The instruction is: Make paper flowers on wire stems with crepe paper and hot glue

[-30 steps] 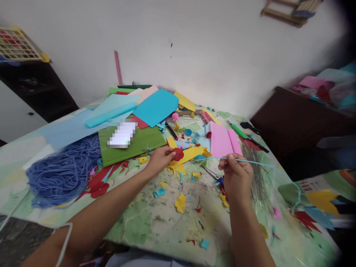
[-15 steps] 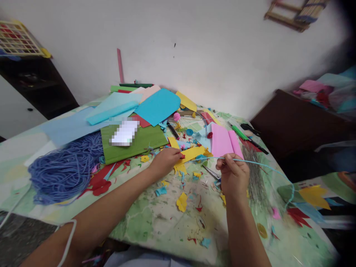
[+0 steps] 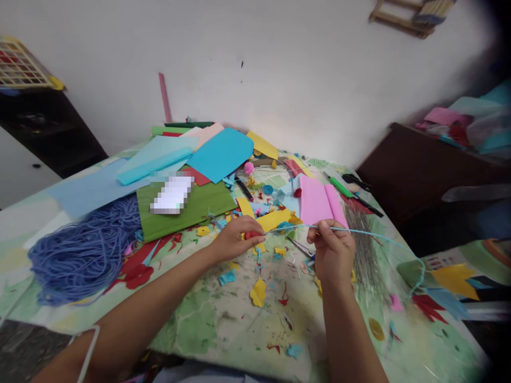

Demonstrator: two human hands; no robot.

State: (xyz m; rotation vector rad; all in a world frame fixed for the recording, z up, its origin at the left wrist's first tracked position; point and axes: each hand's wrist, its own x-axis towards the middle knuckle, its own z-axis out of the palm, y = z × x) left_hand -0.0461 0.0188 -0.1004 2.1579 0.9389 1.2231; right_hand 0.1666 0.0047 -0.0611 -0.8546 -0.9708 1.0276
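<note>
A thin light-blue wrapped stem (image 3: 371,234) stretches between my two hands and curves down to the right, where yellow petals (image 3: 455,279) and red petals (image 3: 429,308) lie near its end. My right hand (image 3: 333,247) pinches it between thumb and fingers. My left hand (image 3: 235,239) is closed on a small red paper piece (image 3: 252,234) at the stem's left end; the fingers partly hide it. Under the hands lie yellow paper strips (image 3: 273,219) and small scraps. Scissors (image 3: 301,246) rest just left of my right hand, partly covered.
Blue cord (image 3: 85,247) is heaped at the left, beside green paper (image 3: 203,210) bearing a blurred white rectangle (image 3: 172,194). Pink paper (image 3: 317,199), a green-handled cutter (image 3: 339,186) and a bundle of thin wires (image 3: 365,255) lie right. A white wall (image 3: 279,80) stands behind.
My left hand has turned and drawn slightly left and down, showing more of the red piece. My right hand keeps its pinch on the stem. The whole view has shifted a little.
</note>
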